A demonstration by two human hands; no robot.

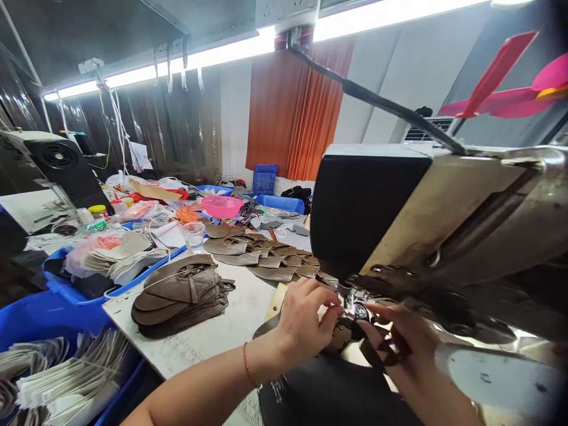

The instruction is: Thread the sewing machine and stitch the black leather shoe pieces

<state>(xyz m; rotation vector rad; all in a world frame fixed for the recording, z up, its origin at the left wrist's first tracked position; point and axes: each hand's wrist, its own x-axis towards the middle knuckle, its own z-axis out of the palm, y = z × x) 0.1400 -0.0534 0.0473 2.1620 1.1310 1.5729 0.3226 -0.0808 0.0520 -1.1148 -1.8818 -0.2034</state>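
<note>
My left hand (306, 316) pinches a brown leather piece (339, 334) beside the needle area (355, 307) of a sewing machine (444, 219). My right hand (399, 340) grips the same piece and a brown strap from the right, fingers curled on it. The piece lies on the machine bed under the presser foot. A red thread bracelet is on my left wrist.
A stack of brown cut pieces (181, 293) lies on the white table (208, 337) to the left, with a row of more pieces (261, 254) behind. Blue bins (53, 319) hold pale insoles. A pink bowl (220, 206) and clutter sit further back.
</note>
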